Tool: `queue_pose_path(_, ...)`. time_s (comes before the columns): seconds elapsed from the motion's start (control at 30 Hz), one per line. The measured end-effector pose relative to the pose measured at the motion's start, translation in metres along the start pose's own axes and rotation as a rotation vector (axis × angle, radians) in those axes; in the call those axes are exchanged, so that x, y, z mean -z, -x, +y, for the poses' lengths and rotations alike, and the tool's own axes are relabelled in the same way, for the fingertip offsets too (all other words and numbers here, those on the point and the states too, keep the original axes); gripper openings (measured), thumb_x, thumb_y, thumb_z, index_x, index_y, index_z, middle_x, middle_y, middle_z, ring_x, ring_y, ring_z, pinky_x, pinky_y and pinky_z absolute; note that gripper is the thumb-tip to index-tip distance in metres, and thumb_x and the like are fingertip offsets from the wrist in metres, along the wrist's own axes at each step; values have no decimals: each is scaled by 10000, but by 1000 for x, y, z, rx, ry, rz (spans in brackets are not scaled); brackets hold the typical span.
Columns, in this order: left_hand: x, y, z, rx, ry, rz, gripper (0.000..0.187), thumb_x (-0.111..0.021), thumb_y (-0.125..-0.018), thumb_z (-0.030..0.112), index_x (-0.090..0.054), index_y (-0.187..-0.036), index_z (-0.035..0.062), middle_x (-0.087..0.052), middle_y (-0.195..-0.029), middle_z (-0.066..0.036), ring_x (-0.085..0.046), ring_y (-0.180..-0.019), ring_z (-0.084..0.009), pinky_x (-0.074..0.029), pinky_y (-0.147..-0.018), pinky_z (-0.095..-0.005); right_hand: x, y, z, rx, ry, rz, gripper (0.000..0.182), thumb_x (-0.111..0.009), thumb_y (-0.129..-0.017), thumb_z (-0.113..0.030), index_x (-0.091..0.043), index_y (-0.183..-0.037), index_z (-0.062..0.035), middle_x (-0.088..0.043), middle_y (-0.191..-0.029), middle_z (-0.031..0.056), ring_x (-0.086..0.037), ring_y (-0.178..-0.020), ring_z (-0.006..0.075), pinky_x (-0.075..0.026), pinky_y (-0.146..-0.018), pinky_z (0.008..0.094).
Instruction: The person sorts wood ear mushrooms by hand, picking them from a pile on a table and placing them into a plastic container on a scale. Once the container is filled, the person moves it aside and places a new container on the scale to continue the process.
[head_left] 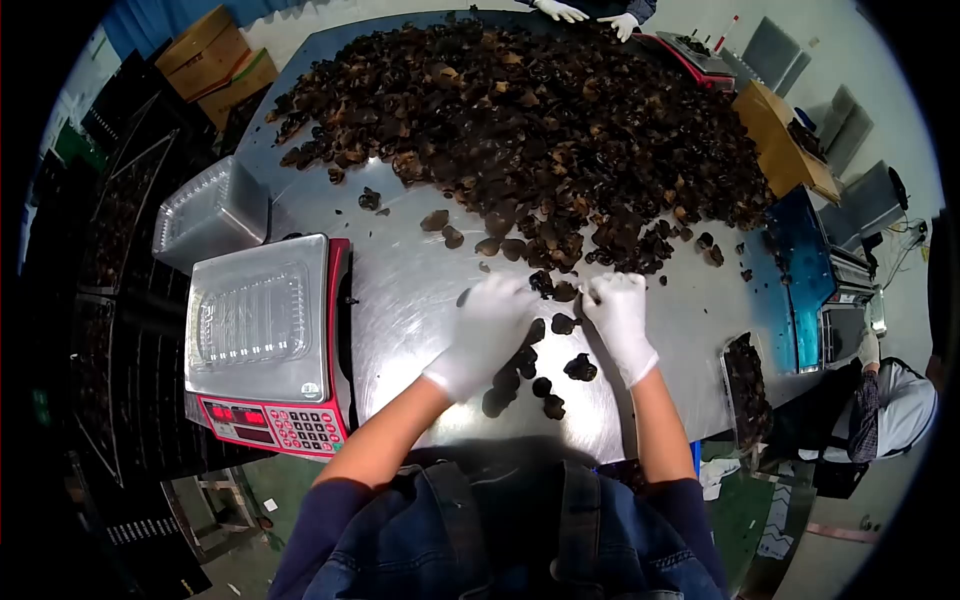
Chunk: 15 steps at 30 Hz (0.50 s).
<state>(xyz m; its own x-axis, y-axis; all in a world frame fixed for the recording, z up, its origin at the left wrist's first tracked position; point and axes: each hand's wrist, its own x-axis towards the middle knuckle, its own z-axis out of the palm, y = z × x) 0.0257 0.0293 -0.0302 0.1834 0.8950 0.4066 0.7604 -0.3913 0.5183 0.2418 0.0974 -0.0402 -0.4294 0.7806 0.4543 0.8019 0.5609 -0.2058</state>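
Both my hands wear white gloves and reach over a metal table (400,330). My left hand (492,325) is smeared by motion, its fingers near a few dark wood ear mushrooms (553,288) between the hands. My right hand (617,315) is closed, fingers curled, at the near edge of the pile; whatever they hold is hidden. Several loose wood ear mushrooms (580,367) lie below and between the hands. A large heap of wood ear mushrooms (540,130) covers the far side of the table.
On the left, a red scale (270,425) bears a clear plastic tray (252,318). Stacked clear containers (215,215) stand behind it. A filled tray (748,390) sits at the right edge. Across the table are a co-worker's gloved hands (590,15); another person (890,410) is at right.
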Motion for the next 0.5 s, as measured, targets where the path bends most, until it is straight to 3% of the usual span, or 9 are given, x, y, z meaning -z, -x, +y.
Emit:
queue_pose_path(0.1, -48, -42, -9, -188, -181, 22, 247, -660, -801, 141, -720, -1031, 77, -653, -1130, -111, -543, -1158, -302, -437, -982, -421, 28, 46, 2, -148, 23, -14, 96, -713, -779, -156, -657, -722, -102, -618, -691, 64, -615, -755, 256, -430, -789, 395)
queue_pose_path(0.17, -67, -60, -9, -225, -345, -254, 145, -625, -804, 118, -701, -926, 99, -640, -1010, -80, -536, -1086, -271, -419, -926, -387, 50, 71, 0, -180, -15, -65, 56, -713, -786, -151, -685, -756, -114, -650, -737, 65, -619, -756, 267, -431, -791, 405)
queue_pose_path(0.23, -72, -70, -6, -257, -416, -297, 172, -621, -783, 120, -708, -930, 101, -631, -1015, -84, -526, -1080, -271, -411, -940, -382, 63, 83, 1, -265, -28, -166, 18, -705, -791, -140, -714, -803, -130, -683, -804, 68, -632, -775, 272, -446, -769, 390)
queue_pose_path(0.27, -74, -70, -6, -284, -489, -346, 199, -617, -762, 121, -714, -935, 102, -622, -1021, -89, -516, -1075, -271, -402, -953, -378, 64, 85, 2, -305, -98, -184, 102, -695, -781, -113, -735, -873, -129, -700, -874, 88, -642, -795, 287, -478, -747, 398)
queue_pose_path(0.4, -50, -57, -4, -253, -344, -194, 136, -636, -758, 120, -697, -878, 99, -634, -941, -69, -546, -1008, -267, -425, -895, -382, 31, 60, 0, -240, -122, -107, 196, -663, -787, -79, -734, -967, -113, -663, -861, 119, -636, -803, 324, -510, -757, 431)
queue_pose_path(0.43, -40, -51, -4, -252, -348, -194, 136, -636, -758, 120, -697, -878, 99, -634, -941, -69, -546, -1008, -267, -425, -895, -382, 23, 46, -1, -180, -89, -95, 254, -697, -763, -79, -714, -1014, -116, -664, -919, 104, -646, -841, 323, -516, -779, 416)
queue_pose_path(0.5, -19, -37, -5, -115, -202, -120, 139, -666, -734, 131, -686, -865, 91, -645, -866, -66, -575, -921, -275, -454, -845, -383, 11, 17, -9, -82, 10, -80, 134, -646, -782, -77, -720, -893, -93, -645, -848, 129, -627, -793, 336, -506, -758, 427)
